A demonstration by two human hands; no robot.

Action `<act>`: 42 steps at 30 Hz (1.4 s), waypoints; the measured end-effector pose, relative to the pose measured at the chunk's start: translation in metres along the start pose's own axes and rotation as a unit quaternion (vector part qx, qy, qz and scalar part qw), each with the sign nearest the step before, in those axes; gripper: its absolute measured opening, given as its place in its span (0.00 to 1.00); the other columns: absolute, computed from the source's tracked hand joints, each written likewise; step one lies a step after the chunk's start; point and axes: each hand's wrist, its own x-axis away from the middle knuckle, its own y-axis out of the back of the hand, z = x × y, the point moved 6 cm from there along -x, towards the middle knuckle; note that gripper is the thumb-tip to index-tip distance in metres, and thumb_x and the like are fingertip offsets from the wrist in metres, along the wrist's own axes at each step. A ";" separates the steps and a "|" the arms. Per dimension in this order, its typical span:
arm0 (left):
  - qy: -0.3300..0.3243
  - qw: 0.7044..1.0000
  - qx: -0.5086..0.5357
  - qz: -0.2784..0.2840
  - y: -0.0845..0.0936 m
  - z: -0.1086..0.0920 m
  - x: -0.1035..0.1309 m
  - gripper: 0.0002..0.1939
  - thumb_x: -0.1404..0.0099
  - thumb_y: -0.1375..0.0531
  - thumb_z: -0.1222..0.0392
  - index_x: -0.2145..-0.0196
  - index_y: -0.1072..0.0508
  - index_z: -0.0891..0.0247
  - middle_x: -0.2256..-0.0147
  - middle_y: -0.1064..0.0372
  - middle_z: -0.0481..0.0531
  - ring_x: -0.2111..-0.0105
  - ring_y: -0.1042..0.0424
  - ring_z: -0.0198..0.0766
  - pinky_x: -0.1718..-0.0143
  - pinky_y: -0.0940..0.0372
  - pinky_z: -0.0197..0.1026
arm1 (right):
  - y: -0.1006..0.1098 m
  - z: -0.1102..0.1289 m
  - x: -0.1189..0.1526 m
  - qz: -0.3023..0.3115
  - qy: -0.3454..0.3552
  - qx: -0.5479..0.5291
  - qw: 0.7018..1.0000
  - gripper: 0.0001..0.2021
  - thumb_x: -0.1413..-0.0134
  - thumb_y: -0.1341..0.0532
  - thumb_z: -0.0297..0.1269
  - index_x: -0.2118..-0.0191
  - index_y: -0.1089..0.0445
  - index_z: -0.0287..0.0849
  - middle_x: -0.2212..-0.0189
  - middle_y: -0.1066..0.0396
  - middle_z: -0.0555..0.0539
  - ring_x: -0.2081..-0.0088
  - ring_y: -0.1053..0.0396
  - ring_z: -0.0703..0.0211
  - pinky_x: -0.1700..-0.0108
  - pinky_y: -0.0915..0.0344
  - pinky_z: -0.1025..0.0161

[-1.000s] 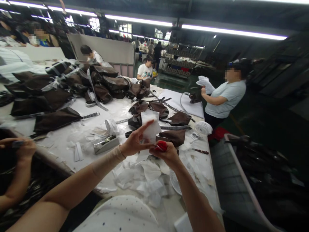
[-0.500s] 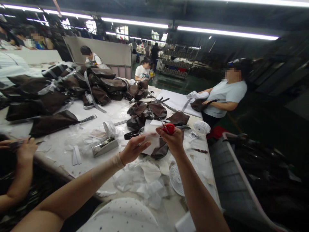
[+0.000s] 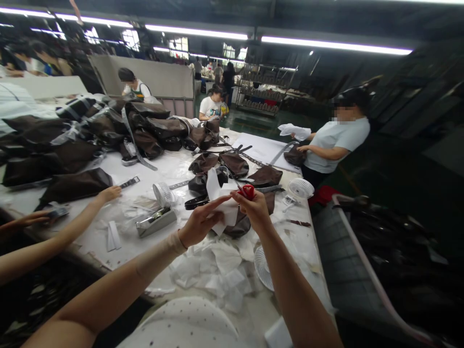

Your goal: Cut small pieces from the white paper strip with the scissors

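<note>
A white paper piece is pinched by the left hand and held up above the surface, so its edge is offered to the red-handled scissors gripped in the right hand. The paper lies between both hands, over a brown bag.

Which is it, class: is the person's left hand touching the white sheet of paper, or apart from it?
Touching. The head view shows the left hand with its fingers laid against the white paper, no gap between them.
</note>
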 end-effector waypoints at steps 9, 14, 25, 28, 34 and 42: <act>0.028 0.999 0.004 -0.042 0.004 0.015 0.007 0.19 0.34 0.42 0.58 0.46 0.30 0.64 0.49 0.30 0.57 0.49 0.32 0.44 0.46 0.37 0.43 | 0.008 -0.039 0.013 -0.013 -0.082 -0.118 0.990 0.22 0.56 0.33 0.56 0.72 0.40 0.43 0.87 0.60 0.63 0.84 0.67 0.73 0.83 0.68 0.68; 0.011 1.000 -0.018 0.012 -0.002 0.026 0.019 0.17 0.32 0.45 0.60 0.48 0.29 0.64 0.50 0.28 0.58 0.49 0.30 0.44 0.46 0.36 0.45 | -0.008 -0.065 0.032 0.054 -0.165 -0.141 0.975 0.29 0.58 0.35 0.60 0.81 0.52 0.45 0.88 0.62 0.63 0.85 0.66 0.74 0.83 0.68 0.68; 0.105 0.990 0.032 0.086 -0.013 0.034 0.042 0.17 0.36 0.40 0.55 0.51 0.26 0.65 0.52 0.27 0.59 0.50 0.30 0.47 0.46 0.36 0.48 | -0.008 -0.079 0.035 -0.031 -0.134 -0.122 0.983 0.24 0.66 0.27 0.44 0.80 0.46 0.44 0.89 0.59 0.62 0.86 0.63 0.74 0.84 0.65 0.68; 0.117 0.990 0.058 0.058 -0.013 0.040 0.042 0.17 0.37 0.39 0.56 0.53 0.24 0.66 0.53 0.26 0.60 0.51 0.29 0.47 0.46 0.35 0.48 | -0.010 -0.077 0.032 -0.008 -0.136 -0.105 0.985 0.27 0.64 0.27 0.45 0.80 0.50 0.44 0.87 0.59 0.62 0.85 0.64 0.74 0.83 0.66 0.68; 0.155 0.979 0.134 0.018 -0.004 0.045 0.038 0.21 0.42 0.34 0.58 0.52 0.25 0.69 0.51 0.28 0.63 0.61 0.24 0.44 0.59 0.27 0.42 | 0.011 -0.073 0.042 -0.006 -0.146 -0.078 0.986 0.23 0.56 0.34 0.58 0.71 0.36 0.41 0.87 0.59 0.62 0.85 0.65 0.73 0.83 0.68 0.68; 0.097 0.992 0.073 0.035 0.011 0.028 0.028 0.31 0.46 0.31 0.60 0.45 0.31 0.65 0.43 0.38 0.65 0.64 0.25 0.37 0.64 0.28 0.35 | 0.037 -0.077 0.086 0.159 -0.252 0.076 0.951 0.25 0.52 0.38 0.59 0.77 0.33 0.38 0.87 0.57 0.60 0.84 0.62 0.73 0.83 0.65 0.68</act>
